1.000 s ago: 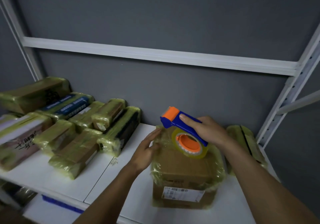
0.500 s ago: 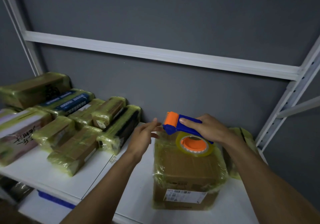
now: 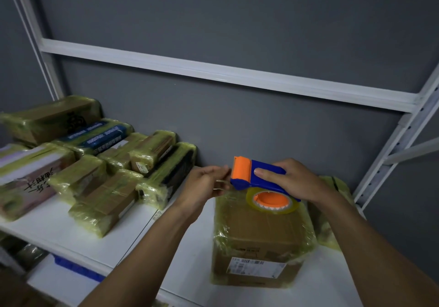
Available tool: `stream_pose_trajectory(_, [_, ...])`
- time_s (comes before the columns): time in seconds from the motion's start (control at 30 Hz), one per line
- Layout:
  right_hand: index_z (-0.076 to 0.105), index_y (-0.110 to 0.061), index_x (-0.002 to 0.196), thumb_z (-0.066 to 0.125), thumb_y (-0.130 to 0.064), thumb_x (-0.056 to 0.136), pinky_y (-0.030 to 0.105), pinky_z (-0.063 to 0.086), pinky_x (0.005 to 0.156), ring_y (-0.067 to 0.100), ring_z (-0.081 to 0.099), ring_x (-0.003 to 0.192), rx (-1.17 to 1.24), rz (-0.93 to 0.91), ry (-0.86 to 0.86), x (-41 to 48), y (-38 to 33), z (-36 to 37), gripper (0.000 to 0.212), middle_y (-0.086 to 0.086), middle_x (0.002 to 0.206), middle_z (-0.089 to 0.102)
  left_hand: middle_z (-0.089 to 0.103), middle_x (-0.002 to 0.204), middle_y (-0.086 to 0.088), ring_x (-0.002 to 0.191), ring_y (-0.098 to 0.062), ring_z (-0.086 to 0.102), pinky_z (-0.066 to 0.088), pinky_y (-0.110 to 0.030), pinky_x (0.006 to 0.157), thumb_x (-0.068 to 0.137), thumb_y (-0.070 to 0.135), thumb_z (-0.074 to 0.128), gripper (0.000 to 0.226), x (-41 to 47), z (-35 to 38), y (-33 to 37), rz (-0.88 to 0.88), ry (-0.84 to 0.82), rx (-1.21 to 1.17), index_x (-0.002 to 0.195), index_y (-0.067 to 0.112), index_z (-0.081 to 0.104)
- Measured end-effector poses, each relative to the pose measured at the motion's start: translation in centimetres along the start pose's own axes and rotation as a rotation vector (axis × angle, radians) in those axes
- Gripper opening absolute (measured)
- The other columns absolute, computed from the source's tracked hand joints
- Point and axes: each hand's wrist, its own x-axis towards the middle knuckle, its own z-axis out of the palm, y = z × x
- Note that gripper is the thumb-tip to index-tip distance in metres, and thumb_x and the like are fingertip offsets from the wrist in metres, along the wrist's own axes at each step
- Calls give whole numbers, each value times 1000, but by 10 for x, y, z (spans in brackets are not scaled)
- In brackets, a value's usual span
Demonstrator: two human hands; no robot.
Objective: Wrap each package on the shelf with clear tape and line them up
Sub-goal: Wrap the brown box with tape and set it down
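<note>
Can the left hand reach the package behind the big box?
Probably not: the big box and the right hand gripping the tape dispenser lie between the left hand and that package.

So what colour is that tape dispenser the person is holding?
The tape dispenser is blue, with an orange roller and orange core; the head view shows it.

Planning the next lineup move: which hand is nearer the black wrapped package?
Left. The left hand sits just right of the black wrapped package; the right hand grips the tape dispenser farther right, above the box.
</note>
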Motion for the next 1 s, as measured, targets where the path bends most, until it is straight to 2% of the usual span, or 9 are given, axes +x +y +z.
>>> stream_pose_trajectory(0.17, [72,-14,83,60,-71,83,25,51,61,16,72,64,-26,-24,-1,-2,-3,-1,58,2,71,73,75,84,-3,72,-12,66,51,-30,72,98,14,62,20,-7,2,-3,24,71,85,88,12,79])
stream_pose_trajectory(0.3, [71,-18,80,59,-73,82,20,48,57,12,71,63,-62,-26,27,-1,-9,-1,56,-2,69,72,73,73,1,62,-3,61,54,-21,63,98,10,62,23,-4,2,3,84,141,142,82,12,79])
stream_pose_trajectory(0.43, [68,-21,74,57,-77,82,11,42,51,8,68,58,-117,-41,25,4,-21,-4,57,-5,64,70,72,71,4,62,-4,60,51,-17,61,99,12,63,24,6,-9,13,64,139,142,80,13,78])
stream_pose_trajectory(0.57, [62,-19,65,57,-84,80,17,39,50,8,60,48,-192,-39,33,10,-28,-11,67,-2,56,63,76,82,-5,68,-8,62,52,-20,65,97,15,66,19,12,-30,11,58,181,119,82,10,78])
stream_pose_trajectory(0.63, [61,-8,66,56,-91,73,28,40,54,18,58,47,-211,-12,23,13,-29,-14,84,5,55,60,77,82,-5,71,-11,63,53,-23,66,96,13,67,19,13,-44,6,46,246,81,81,9,78])
stream_pose_trajectory(0.7, [58,-8,64,55,-94,66,33,39,55,16,55,45,-231,27,10,14,-30,-15,86,4,52,56,76,78,-3,71,-13,62,53,-23,66,95,10,66,21,13,-55,-1,26,291,53,78,10,77])
stream_pose_trajectory(0.8, [62,-14,65,55,-99,58,29,41,54,10,58,45,-244,70,-13,15,-31,-13,86,-2,52,61,75,76,-3,70,-14,62,53,-25,68,94,9,67,23,13,-65,-13,-10,330,38,74,10,78])
stream_pose_trajectory(0.9, [64,-19,68,57,-97,58,26,42,54,6,62,46,-287,92,-44,17,-32,-13,79,-6,55,66,75,75,-2,74,-16,61,52,-29,75,92,10,68,16,14,-77,-23,-40,397,14,80,8,78])
stream_pose_trajectory(1.0, [67,-18,71,55,-97,56,27,45,56,9,65,50,-348,109,-73,20,-34,-15,81,-5,57,67,72,71,-2,72,-17,59,48,-29,72,91,12,68,18,14,-81,-32,-52,441,-7,75,9,76])
